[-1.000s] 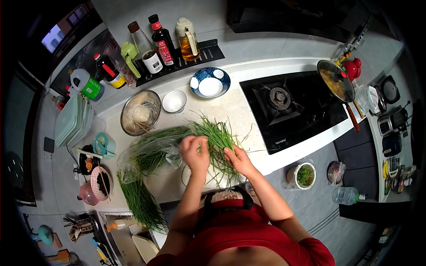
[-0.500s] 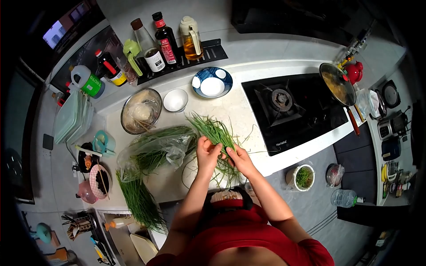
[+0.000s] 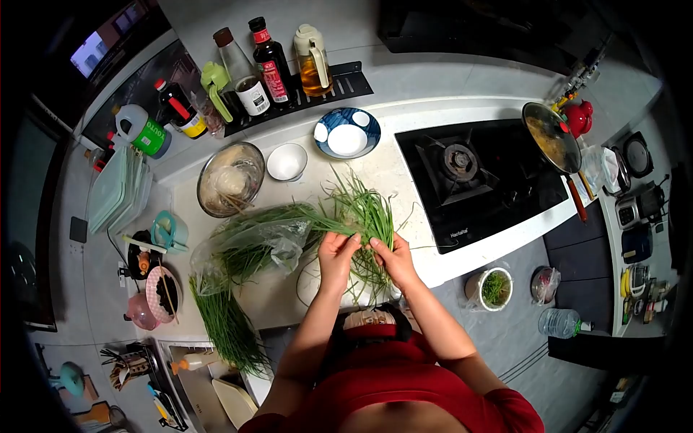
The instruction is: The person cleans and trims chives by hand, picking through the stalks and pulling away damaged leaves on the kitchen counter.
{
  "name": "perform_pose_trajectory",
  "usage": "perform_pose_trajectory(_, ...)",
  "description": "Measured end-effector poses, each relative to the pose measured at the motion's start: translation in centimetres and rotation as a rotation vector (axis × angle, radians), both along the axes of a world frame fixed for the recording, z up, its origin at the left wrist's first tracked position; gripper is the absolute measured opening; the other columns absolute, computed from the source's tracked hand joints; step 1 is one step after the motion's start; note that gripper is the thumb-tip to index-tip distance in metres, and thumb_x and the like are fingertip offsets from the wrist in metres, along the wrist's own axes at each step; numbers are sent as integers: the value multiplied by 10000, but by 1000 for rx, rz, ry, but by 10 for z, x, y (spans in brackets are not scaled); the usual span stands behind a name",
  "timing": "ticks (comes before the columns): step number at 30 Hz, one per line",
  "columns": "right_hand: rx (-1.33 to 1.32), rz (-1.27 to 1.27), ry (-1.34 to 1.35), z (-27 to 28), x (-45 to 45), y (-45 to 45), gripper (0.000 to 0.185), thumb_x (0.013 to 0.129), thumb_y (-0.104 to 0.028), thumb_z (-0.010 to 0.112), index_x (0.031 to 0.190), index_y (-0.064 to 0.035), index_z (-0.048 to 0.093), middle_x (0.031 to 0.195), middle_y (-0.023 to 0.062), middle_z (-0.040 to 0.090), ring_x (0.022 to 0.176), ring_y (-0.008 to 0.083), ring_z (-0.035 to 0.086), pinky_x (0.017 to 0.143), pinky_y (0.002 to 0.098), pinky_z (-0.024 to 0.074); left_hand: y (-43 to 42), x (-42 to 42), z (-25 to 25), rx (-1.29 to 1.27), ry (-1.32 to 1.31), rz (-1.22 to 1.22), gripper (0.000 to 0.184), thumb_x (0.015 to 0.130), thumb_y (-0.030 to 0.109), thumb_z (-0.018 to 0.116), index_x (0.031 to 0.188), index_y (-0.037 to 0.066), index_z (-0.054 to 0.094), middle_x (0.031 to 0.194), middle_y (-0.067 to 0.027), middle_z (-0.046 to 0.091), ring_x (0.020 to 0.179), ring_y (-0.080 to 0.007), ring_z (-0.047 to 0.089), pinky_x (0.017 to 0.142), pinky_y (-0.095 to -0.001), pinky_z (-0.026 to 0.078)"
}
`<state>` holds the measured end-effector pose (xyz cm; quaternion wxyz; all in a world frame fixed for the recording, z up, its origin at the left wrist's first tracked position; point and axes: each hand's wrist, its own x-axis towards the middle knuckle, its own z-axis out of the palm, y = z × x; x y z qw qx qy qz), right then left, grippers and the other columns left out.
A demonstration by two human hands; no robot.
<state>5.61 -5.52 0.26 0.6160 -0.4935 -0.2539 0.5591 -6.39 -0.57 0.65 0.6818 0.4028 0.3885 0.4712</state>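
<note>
Long green chives (image 3: 364, 206) fan out above my hands over the counter's front edge. My left hand (image 3: 338, 261) is closed around some stalks that point up and to the left. Close beside it, my right hand (image 3: 393, 261) pinches stalks of the same bunch, thumb toward the left thumb. Loose chives hang below the hands over a pale round surface (image 3: 310, 285), mostly covered. To the left, a clear plastic bag (image 3: 285, 249) holds more chives, and a thick bundle of chives (image 3: 227, 328) sticks out toward the sink.
Behind stand a glass-lidded bowl (image 3: 231, 180), a white bowl (image 3: 287, 162) and a blue patterned bowl (image 3: 347, 135). A gas stove (image 3: 473, 187) with a lidded pan (image 3: 551, 136) is on the right. On the floor sits a white bin (image 3: 489, 289) with green scraps inside.
The chives have been spread apart: some stalks now lean left with my left hand, while the rest shift right above my right hand. Both hands moved only slightly.
</note>
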Motion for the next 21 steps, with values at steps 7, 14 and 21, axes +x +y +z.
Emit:
perform_pose_trajectory(7,-20,-62,55,-1,1,1,113,835,-131,574,896,-43,539,761,27,604,486,46,404,432,176,321,-5,-1,8,-59,88,8,269,812,91,597,1040,11,480,885,-77,596,755,-115,572,651,-236,453)
perform_pose_trajectory(14,-33,-38,27,2,4,-1,111,842,-131,560,915,-51,536,771,54,618,473,52,386,434,185,311,0,0,9,223,177,610,480,773,88,625,1185,39,383,1043,-87,476,934,-172,452,747,-275,383)
perform_pose_trajectory(21,-22,9,8,0,2,-2,146,846,-134,556,960,-45,538,783,43,621,485,41,385,436,172,313,7,-9,37,720,927,305,209,697,189,697,860,87,618,977,-72,473,906,-245,450,784,-355,372)
